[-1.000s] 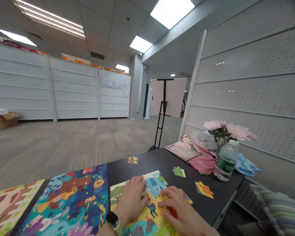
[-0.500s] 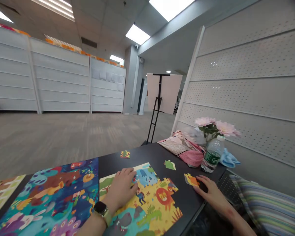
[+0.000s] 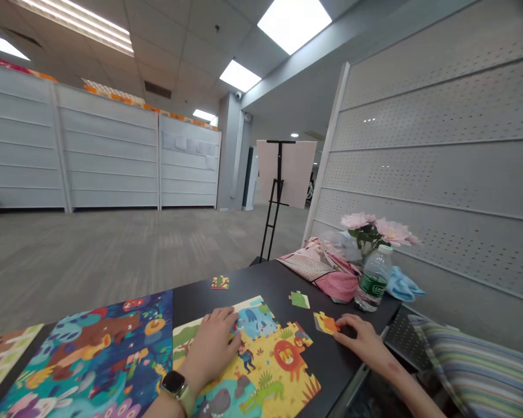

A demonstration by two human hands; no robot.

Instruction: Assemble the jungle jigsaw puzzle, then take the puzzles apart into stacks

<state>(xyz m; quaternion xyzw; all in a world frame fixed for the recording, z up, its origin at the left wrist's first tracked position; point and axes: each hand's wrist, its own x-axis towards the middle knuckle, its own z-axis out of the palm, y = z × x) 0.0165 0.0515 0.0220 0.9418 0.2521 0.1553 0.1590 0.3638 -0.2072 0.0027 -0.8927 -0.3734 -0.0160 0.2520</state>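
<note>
My left hand (image 3: pixel 211 342), with a watch (image 3: pixel 174 383) on its wrist, lies flat with fingers stretched over the upper left of a partly assembled jigsaw puzzle (image 3: pixel 255 380). The puzzle shows a lion, an elephant, a hippo and a crocodile; its right edge is uneven, with knobs and notches. To its right, my right hand (image 3: pixel 359 339) pinches the right end of a yellow-orange puzzle piece (image 3: pixel 325 323) between thumb and fingers, low over the black table. A green puzzle piece (image 3: pixel 299 299) lies just beyond it. Another puzzle piece (image 3: pixel 220 283) sits near the table's far edge.
A blue picture puzzle (image 3: pixel 108 348) covers the left of the table (image 3: pixel 244 281), with another picture board (image 3: pixel 4 354) beyond it. At the far right stand a water bottle (image 3: pixel 373 281), pink flowers (image 3: pixel 392 230) and a pink cloth bag (image 3: pixel 335 278). A striped cushion (image 3: pixel 483 371) lies right.
My right hand has moved left with the yellow-orange puzzle piece, bringing it closer to the puzzle. The left hand stays on the puzzle. The camera view has tilted slightly upward.
</note>
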